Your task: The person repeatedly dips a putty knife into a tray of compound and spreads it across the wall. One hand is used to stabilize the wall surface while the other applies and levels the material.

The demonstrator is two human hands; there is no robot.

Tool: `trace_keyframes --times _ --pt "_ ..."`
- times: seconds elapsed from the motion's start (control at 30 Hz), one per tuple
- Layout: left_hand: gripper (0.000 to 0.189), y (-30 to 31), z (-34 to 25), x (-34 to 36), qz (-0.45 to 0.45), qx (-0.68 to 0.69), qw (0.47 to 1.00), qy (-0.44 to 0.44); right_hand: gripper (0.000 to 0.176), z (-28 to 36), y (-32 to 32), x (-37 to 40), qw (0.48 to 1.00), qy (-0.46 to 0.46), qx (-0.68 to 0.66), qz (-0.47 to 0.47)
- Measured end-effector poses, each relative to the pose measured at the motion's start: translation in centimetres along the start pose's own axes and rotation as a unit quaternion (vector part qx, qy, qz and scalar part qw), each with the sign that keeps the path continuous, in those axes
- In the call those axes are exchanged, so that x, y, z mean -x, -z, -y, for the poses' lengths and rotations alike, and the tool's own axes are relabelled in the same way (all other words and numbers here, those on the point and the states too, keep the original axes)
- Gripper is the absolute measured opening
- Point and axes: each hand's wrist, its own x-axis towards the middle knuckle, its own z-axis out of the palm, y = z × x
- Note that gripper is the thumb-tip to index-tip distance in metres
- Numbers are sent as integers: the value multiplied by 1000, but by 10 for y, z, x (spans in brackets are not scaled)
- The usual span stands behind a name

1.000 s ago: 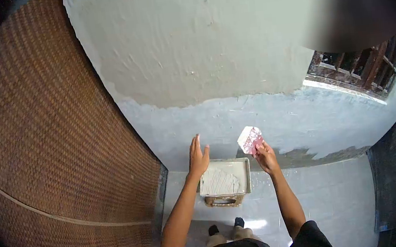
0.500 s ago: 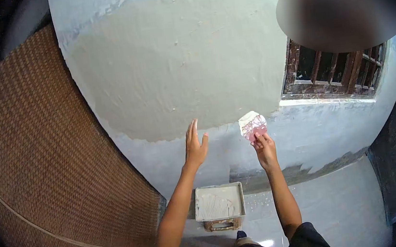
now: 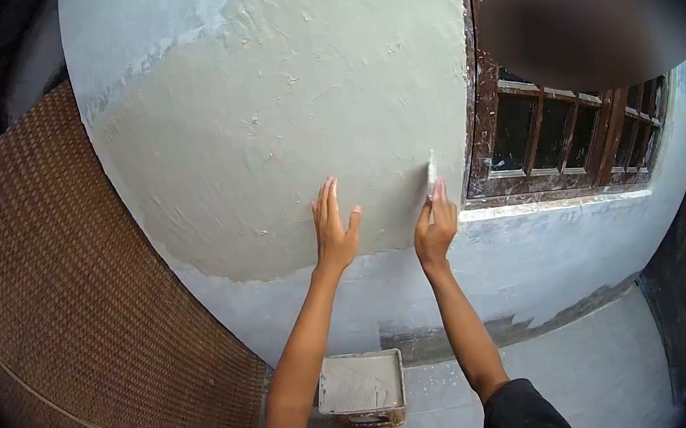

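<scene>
A putty scraper [image 3: 431,173], seen nearly edge-on with pale putty along it, is pinched in my right hand [image 3: 436,228]. Its edge is at the damp grey-green coated part of the wall [image 3: 284,128], left of the window frame. My left hand [image 3: 335,230] holds nothing; its fingers point upward and the thumb is spread, with the palm side toward the coated wall. Small ridges and lumps of putty mark the coating around both hands. Below them, a shallow rectangular tray [image 3: 361,383] contains smooth pale putty.
The tray rests on a small stool [image 3: 373,419] on the tiled floor [image 3: 576,361]. To the right is a dark wooden window [image 3: 556,137] with a white sill [image 3: 555,205]. A woven mat [image 3: 91,282] lines the left side. White drips dot the floor beside the tray.
My right hand has moved up and slightly left, turning the scraper from face-on to edge-on against the wall. My left hand has risen slightly, still open. The camera view has shifted.
</scene>
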Motion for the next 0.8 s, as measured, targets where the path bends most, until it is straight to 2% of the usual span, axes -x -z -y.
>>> trace_keyframes --times 0.03,0.1,0.17,0.23,0.3,0.57,0.8 --pt "66 -1 -3 -2 -5 4 1000 -5 55 -1 -4 1 1000 -2 -2 0" --pt "67 -3 -6 -5 -10 9 1000 -11 54 1 -11 1 996 50 69 27" --pt "69 -3 -7 -12 -22 26 999 -31 52 6 -13 -3 995 39 82 32" --pt "69 -4 -9 -20 -27 29 998 -45 52 6 -12 -7 992 31 72 94" --pt "69 -3 -10 -27 -32 32 997 -60 53 -2 -15 -11 992 54 81 78" --pt "71 -12 -6 -50 -49 68 993 -84 48 -13 -5 -22 967 150 163 124" --pt "72 -13 0 -58 -43 68 989 -123 46 -19 -3 -15 958 160 183 153"
